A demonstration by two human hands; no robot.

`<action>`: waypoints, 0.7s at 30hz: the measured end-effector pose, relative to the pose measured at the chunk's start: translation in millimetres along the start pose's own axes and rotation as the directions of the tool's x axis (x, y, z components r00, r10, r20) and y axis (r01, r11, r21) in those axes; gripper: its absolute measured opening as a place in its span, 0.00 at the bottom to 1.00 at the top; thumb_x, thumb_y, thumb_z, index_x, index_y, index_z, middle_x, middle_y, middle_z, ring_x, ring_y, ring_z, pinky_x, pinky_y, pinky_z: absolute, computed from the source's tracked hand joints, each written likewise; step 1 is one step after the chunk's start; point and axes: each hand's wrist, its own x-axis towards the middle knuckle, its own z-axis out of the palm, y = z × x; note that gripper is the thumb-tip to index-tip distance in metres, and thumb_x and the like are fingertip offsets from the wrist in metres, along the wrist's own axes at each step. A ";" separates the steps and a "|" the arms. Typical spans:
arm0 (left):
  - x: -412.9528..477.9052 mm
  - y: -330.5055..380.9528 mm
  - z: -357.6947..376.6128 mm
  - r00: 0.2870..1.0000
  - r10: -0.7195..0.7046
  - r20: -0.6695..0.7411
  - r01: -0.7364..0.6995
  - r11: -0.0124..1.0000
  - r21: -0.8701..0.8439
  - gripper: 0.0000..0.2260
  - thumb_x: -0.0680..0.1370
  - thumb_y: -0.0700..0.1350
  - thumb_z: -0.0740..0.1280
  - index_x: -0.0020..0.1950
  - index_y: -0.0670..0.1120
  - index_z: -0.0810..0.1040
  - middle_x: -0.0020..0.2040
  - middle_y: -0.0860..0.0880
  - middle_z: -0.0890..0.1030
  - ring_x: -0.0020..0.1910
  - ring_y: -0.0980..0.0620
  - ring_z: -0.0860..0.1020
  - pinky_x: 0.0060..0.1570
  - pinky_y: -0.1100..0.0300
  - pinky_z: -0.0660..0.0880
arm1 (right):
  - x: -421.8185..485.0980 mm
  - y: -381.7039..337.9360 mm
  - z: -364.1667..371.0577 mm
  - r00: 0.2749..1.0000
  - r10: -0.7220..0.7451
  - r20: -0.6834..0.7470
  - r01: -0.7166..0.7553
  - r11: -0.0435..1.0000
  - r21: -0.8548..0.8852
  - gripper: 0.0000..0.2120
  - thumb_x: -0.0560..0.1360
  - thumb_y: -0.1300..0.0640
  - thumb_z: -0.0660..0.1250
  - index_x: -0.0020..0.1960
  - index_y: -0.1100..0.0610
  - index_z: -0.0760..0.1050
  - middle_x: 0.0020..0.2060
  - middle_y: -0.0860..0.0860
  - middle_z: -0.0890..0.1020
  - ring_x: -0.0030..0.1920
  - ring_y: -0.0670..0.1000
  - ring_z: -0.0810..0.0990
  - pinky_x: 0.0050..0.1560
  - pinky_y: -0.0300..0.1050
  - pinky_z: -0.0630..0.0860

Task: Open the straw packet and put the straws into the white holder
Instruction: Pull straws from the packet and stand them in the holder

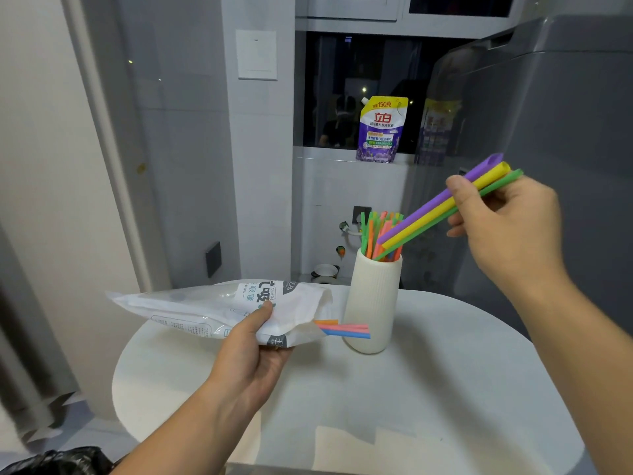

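Pinching three smooth tube straws (442, 209), right hand (507, 228) over ribbed white holder (373, 303); left hand (253, 351) grips crinkled packet (212, 306).

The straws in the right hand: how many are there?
3 in the right hand: a purple straw on top, a yellow straw below it, a green straw lowest. Their lower ends reach the white holder.

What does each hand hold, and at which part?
Left hand: straw packet, near its open end. Right hand: three straws, purple, yellow, green, near their upper ends.
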 end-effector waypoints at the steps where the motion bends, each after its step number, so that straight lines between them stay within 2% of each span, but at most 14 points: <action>1: -0.5 0.2 0.1 1.000 0.000 0.001 0.000 1.000 0.001 0.11 0.82 0.38 0.64 0.64 0.37 0.77 0.50 0.41 0.88 0.43 0.46 0.88 0.35 0.53 0.84 | 1.9 -0.3 1.6 0.999 0.006 0.034 -0.005 1.000 -0.027 0.11 0.78 0.48 0.68 0.46 0.56 0.81 0.34 0.49 0.83 0.31 0.47 0.83 0.37 0.42 0.80; 3: -0.5 0.8 -0.1 1.000 -0.001 0.001 0.001 1.000 0.002 0.12 0.82 0.38 0.64 0.64 0.37 0.77 0.50 0.41 0.88 0.43 0.46 0.88 0.34 0.53 0.84 | 6.2 -0.3 5.1 0.995 0.022 0.097 -0.015 0.997 -0.072 0.13 0.78 0.48 0.68 0.48 0.58 0.81 0.35 0.49 0.83 0.33 0.47 0.83 0.38 0.41 0.79; 7: 0.0 0.6 0.0 1.000 -0.013 -0.004 0.013 1.000 0.010 0.12 0.82 0.38 0.64 0.64 0.37 0.77 0.54 0.40 0.87 0.45 0.45 0.88 0.36 0.51 0.85 | 13.8 -2.0 13.6 0.987 0.027 0.160 -0.004 0.990 -0.142 0.13 0.78 0.48 0.68 0.48 0.58 0.81 0.37 0.51 0.83 0.38 0.51 0.84 0.44 0.48 0.82; 9: -1.0 0.5 1.0 1.000 -0.022 0.001 0.022 1.000 0.012 0.10 0.82 0.38 0.64 0.62 0.37 0.78 0.53 0.40 0.87 0.45 0.45 0.88 0.38 0.51 0.85 | 16.7 -3.6 17.9 0.985 0.027 0.172 0.003 0.985 -0.174 0.13 0.78 0.47 0.67 0.47 0.56 0.81 0.40 0.54 0.83 0.40 0.53 0.84 0.47 0.50 0.82; 14: -4.4 0.3 4.6 1.000 -0.027 -0.001 0.027 0.999 0.018 0.07 0.82 0.38 0.64 0.56 0.37 0.79 0.46 0.41 0.88 0.40 0.46 0.88 0.34 0.52 0.84 | 24.0 -5.7 28.4 0.982 0.040 0.186 0.004 0.972 -0.235 0.12 0.78 0.46 0.67 0.47 0.55 0.79 0.42 0.54 0.83 0.42 0.53 0.84 0.48 0.50 0.82; 21: -3.1 0.6 2.5 0.999 -0.033 -0.010 0.033 0.999 0.023 0.08 0.82 0.39 0.65 0.58 0.37 0.79 0.50 0.41 0.88 0.43 0.46 0.88 0.37 0.52 0.85 | 38.1 3.2 45.8 0.957 0.096 0.274 -0.004 0.948 -0.317 0.14 0.78 0.46 0.67 0.51 0.57 0.79 0.45 0.55 0.83 0.43 0.53 0.84 0.48 0.49 0.82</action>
